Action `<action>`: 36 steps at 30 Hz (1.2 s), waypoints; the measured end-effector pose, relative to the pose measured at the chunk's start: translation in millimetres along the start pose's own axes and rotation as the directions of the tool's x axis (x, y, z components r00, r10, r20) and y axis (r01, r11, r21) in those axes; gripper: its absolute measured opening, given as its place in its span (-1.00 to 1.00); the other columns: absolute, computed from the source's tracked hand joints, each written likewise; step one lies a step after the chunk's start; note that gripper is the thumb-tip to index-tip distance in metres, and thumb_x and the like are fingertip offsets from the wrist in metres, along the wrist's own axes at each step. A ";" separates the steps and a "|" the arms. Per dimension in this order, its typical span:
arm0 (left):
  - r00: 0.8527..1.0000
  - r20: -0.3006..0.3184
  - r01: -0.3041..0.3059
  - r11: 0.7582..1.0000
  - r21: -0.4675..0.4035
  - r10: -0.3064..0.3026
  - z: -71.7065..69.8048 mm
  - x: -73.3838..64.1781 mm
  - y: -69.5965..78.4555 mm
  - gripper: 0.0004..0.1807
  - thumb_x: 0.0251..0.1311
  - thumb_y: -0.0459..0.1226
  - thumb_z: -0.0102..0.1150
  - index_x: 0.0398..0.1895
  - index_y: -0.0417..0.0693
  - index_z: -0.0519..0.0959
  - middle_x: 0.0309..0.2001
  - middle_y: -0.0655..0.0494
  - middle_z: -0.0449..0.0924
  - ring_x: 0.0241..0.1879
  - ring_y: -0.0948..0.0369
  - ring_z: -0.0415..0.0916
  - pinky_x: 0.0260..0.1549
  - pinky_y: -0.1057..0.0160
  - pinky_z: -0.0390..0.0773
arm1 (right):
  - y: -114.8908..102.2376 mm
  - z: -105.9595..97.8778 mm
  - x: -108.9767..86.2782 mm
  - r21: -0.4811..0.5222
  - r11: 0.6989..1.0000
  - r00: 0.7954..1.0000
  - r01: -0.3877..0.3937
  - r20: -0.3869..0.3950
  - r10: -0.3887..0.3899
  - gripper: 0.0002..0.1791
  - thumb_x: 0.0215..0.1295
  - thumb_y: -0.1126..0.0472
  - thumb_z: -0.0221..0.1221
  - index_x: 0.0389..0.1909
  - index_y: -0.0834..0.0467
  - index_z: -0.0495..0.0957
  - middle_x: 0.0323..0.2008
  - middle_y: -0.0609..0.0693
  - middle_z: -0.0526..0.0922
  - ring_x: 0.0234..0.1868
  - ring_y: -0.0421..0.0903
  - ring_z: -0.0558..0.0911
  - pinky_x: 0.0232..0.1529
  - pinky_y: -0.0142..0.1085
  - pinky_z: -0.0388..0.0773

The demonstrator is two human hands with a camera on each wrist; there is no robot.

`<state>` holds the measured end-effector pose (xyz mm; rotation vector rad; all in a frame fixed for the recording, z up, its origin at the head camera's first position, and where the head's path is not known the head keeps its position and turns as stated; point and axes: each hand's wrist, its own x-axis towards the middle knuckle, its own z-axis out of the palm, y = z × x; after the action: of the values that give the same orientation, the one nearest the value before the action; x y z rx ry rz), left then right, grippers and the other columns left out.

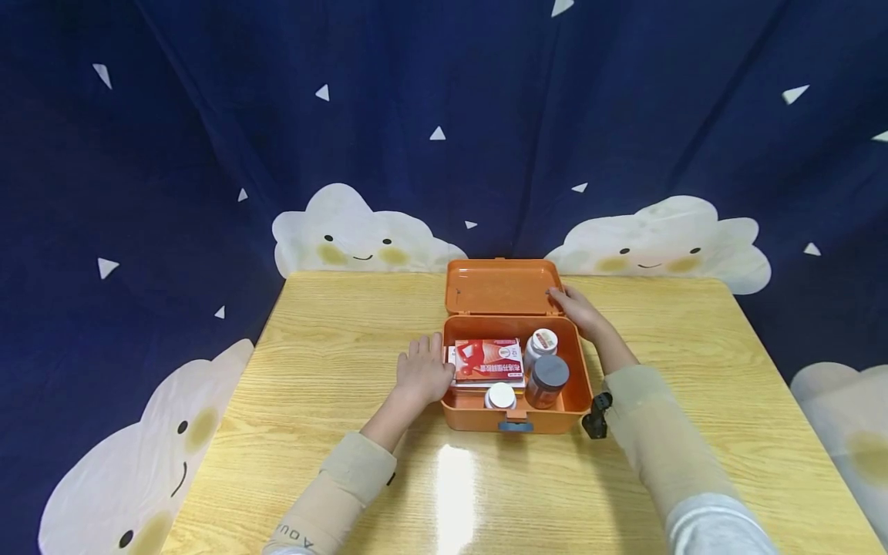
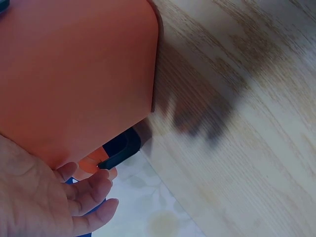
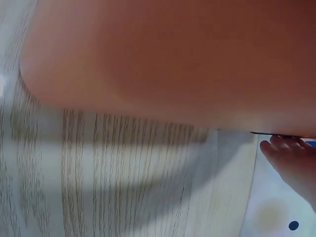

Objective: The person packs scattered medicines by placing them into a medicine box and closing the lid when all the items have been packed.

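Note:
An orange plastic storage box (image 1: 509, 420) stands on the table, its lid (image 1: 502, 287) swung back. Inside lie a red-and-white medicine box (image 1: 489, 360) on top of other flat boxes, two white-capped bottles (image 1: 544, 340) (image 1: 501, 396), and a brown jar with a grey cap (image 1: 549, 373). My left hand (image 1: 425, 370) rests against the box's left side with its thumb at the rim; in the left wrist view its fingers (image 2: 94, 190) are loosely bent beside the orange wall. With thumb inside and fingers behind, my right hand (image 1: 579, 310) pinches the lid's right edge.
The wooden table (image 1: 333, 324) extends on both sides of the box. Behind it hangs a dark blue curtain (image 1: 388, 100) with white clouds and triangles. A blue-grey latch (image 1: 516, 426) sits on the box front, and a dark handle (image 2: 126, 150) shows on the lid.

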<state>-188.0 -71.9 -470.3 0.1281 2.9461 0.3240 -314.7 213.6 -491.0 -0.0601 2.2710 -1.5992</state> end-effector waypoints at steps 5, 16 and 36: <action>1.000 0.000 0.005 1.000 -0.003 -0.005 -0.1 0.0 0.6 -0.50 0.19 -0.08 -0.12 0.13 -0.15 0.15 -0.01 -0.11 0.29 0.00 -0.01 0.22 -0.10 0.00 0.31 | 1.9 -0.7 1.1 0.002 0.999 0.998 -0.044 0.040 0.043 -0.33 0.44 -0.04 -0.34 0.28 0.47 0.02 0.24 0.38 0.14 0.25 0.20 0.14 0.27 -0.02 0.02; 1.000 0.003 0.008 1.000 0.001 -0.008 -2.1 -1.3 1.8 -0.51 0.20 -0.09 -0.11 0.11 -0.15 0.16 -0.02 -0.11 0.29 -0.01 -0.01 0.22 -0.12 0.01 0.31 | 2.2 -1.4 -1.8 0.078 0.997 0.996 -0.028 0.084 0.021 -0.20 0.39 -0.19 -0.52 0.30 0.44 0.00 0.12 0.30 0.26 -0.07 -0.15 0.42 0.05 -0.28 0.34; 1.000 0.010 0.004 1.000 -0.006 -0.004 -2.5 -2.1 0.8 -0.49 0.20 -0.09 -0.13 0.14 -0.16 0.15 0.01 -0.13 0.29 0.03 -0.02 0.22 -0.07 -0.01 0.30 | -5.1 -3.1 -2.8 0.328 0.943 0.996 -0.053 0.090 0.024 -0.27 0.39 -0.14 -0.60 0.34 0.33 -0.07 -0.24 -0.18 0.44 -0.24 -0.33 0.46 -0.11 -0.40 0.37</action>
<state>-186.3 -71.8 -467.4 0.1224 2.9346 0.3307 -313.9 215.2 -484.7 0.0021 1.9012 -1.8947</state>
